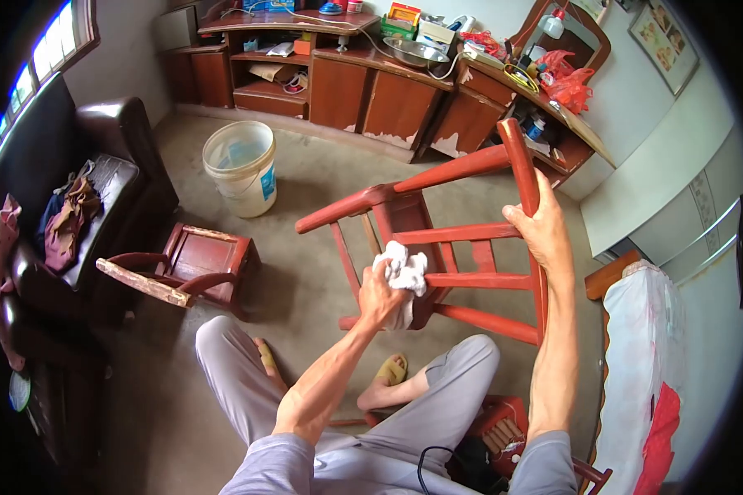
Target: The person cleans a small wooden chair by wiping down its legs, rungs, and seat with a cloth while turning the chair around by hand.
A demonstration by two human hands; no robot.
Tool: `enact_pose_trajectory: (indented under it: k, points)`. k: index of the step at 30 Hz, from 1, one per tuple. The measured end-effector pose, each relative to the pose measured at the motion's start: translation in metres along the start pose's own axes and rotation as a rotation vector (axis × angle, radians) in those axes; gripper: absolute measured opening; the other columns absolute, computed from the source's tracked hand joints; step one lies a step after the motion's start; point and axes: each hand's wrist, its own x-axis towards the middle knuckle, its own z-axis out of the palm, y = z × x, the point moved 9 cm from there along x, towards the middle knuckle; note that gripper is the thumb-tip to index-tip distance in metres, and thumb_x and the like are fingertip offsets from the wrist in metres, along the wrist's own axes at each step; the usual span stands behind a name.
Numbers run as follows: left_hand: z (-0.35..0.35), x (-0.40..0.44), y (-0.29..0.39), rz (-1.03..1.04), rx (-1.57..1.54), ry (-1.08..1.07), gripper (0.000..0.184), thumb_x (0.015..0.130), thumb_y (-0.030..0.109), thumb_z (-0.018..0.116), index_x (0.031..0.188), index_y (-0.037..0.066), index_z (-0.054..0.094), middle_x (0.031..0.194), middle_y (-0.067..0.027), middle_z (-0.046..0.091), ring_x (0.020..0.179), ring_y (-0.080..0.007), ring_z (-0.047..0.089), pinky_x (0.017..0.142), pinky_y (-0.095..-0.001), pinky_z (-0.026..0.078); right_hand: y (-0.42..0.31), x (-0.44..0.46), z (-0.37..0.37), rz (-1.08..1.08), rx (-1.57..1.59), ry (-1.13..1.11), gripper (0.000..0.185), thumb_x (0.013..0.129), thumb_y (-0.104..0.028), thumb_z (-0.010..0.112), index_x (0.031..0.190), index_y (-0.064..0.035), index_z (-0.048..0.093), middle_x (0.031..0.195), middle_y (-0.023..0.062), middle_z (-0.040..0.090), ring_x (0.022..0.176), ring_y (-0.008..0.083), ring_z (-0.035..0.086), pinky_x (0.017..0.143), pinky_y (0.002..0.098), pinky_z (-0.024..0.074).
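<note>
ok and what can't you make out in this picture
In the head view:
Left hand: some fingertips, hidden by the white cloth.
Red wooden chair: part hidden by that hand and cloth.
Bucket: print on its label, too small.
Red plastic bag: contents hidden by its plastic.

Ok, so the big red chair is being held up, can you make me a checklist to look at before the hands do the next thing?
1. Right hand has a good hold on the big red chair: ok, it's wrapped around a post.
2. Left hand has the white cloth: ok, it's bunched in the fingers.
3. Big red chair is upright: not ok, it's tilted.
4. White cloth is wet: cannot tell.
5. Bucket is standing up: ok, on the floor.
6. Bucket has water in it: cannot tell.
</note>
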Motion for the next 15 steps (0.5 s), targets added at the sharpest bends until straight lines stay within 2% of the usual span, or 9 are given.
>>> enact_pose_trajectory:
  k: [2, 4, 5, 6, 7, 10, 11, 13, 15]
  points:
    - [-0.01, 0.009, 0.035, 0.076, -0.052, 0.045, 0.081, 0.062, 0.029, 0.087, 0.137, 0.015, 0.06, 0.126, -0.0223, 0.06, 0.119, -0.0415, 0.062, 0.101, -0.0482, 0.052, -0.001, 0.008, 0.002, -0.035, 0.028, -0.006, 0.073, 0.088, -0.017, 0.079, 0.151, -0.0036, 0.043, 0.114, 0.0096, 0.066, 0.093, 0.0178, 0.069, 0.086, 0.0354, 0.0553]
    - [-0.02, 0.005, 0.067, 0.151, -0.079, 0.031, 0.078, 0.063, 0.03, 0.087, 0.135, 0.014, 0.061, 0.125, -0.0218, 0.06, 0.118, -0.0407, 0.062, 0.101, -0.0477, 0.052, 0.008, 0.013, 0.02, 0.023, 0.377, -0.204, 0.078, 0.089, -0.032, 0.082, 0.15, -0.002, 0.044, 0.113, 0.0065, 0.065, 0.09, 0.0153, 0.067, 0.086, 0.0337, 0.055]
    - [-0.021, 0.001, 0.08, 0.228, -0.089, 0.034, 0.076, 0.064, 0.031, 0.088, 0.134, 0.014, 0.062, 0.124, -0.0214, 0.06, 0.117, -0.0402, 0.062, 0.1, -0.0471, 0.053, 0.009, 0.014, 0.024, 0.028, 0.386, -0.213, 0.078, 0.089, -0.032, 0.082, 0.15, -0.002, 0.044, 0.113, 0.0065, 0.065, 0.09, 0.0153, 0.067, 0.086, 0.0337, 0.055]
    - [-0.025, -0.008, 0.101, 0.273, -0.138, 0.002, 0.072, 0.066, 0.027, 0.087, 0.132, 0.013, 0.062, 0.126, -0.0219, 0.06, 0.118, -0.0402, 0.062, 0.101, -0.0466, 0.053, 0.007, 0.016, 0.026, 0.039, 0.425, -0.212, 0.081, 0.088, -0.039, 0.082, 0.149, -0.0017, 0.045, 0.111, 0.0053, 0.064, 0.09, 0.0139, 0.066, 0.086, 0.0329, 0.0547]
    - [-0.035, -0.018, 0.126, 0.404, -0.172, 0.055, 0.069, 0.067, 0.025, 0.086, 0.131, 0.013, 0.062, 0.128, -0.0223, 0.059, 0.119, -0.0408, 0.062, 0.1, -0.0468, 0.053, 0.006, 0.019, 0.029, 0.053, 0.463, -0.212, 0.084, 0.087, -0.046, 0.082, 0.149, -0.0014, 0.045, 0.108, 0.0042, 0.064, 0.089, 0.0124, 0.065, 0.085, 0.0321, 0.0543]
    - [-0.052, -0.045, 0.199, 0.705, -0.289, 0.084, 0.063, 0.071, 0.017, 0.083, 0.13, 0.013, 0.062, 0.134, -0.0237, 0.057, 0.12, -0.0429, 0.062, 0.098, -0.0475, 0.055, 0.011, 0.025, 0.037, 0.13, 0.489, -0.247, 0.083, 0.087, -0.046, 0.082, 0.148, -0.002, 0.046, 0.11, 0.0042, 0.064, 0.093, 0.0109, 0.063, 0.086, 0.0298, 0.0524]
    - [-0.059, -0.055, 0.22, 0.77, -0.315, 0.082, 0.062, 0.072, 0.015, 0.082, 0.13, 0.013, 0.062, 0.134, -0.0242, 0.055, 0.12, -0.0436, 0.062, 0.095, -0.048, 0.056, 0.006, 0.027, 0.034, 0.071, 0.496, -0.199, 0.082, 0.088, -0.045, 0.082, 0.148, -0.0017, 0.047, 0.112, 0.0037, 0.064, 0.096, 0.0095, 0.06, 0.086, 0.0267, 0.0507]
    - [-0.059, -0.061, 0.241, 0.805, -0.306, 0.056, 0.062, 0.07, 0.013, 0.081, 0.129, 0.015, 0.062, 0.136, -0.0235, 0.054, 0.12, -0.0435, 0.061, 0.093, -0.0493, 0.056, 0.01, 0.029, 0.033, 0.098, 0.505, -0.208, 0.081, 0.087, -0.044, 0.083, 0.147, -0.0013, 0.048, 0.109, 0.0038, 0.064, 0.098, 0.0098, 0.061, 0.088, 0.0261, 0.0499]
    - [-0.052, -0.053, 0.231, 0.765, -0.252, 0.054, 0.063, 0.07, 0.012, 0.081, 0.13, 0.016, 0.062, 0.136, -0.0226, 0.054, 0.12, -0.0435, 0.061, 0.093, -0.0496, 0.056, 0.013, 0.029, 0.033, 0.111, 0.529, -0.214, 0.082, 0.087, -0.045, 0.083, 0.147, -0.0013, 0.048, 0.105, 0.0038, 0.064, 0.096, 0.0107, 0.062, 0.089, 0.0273, 0.0502]
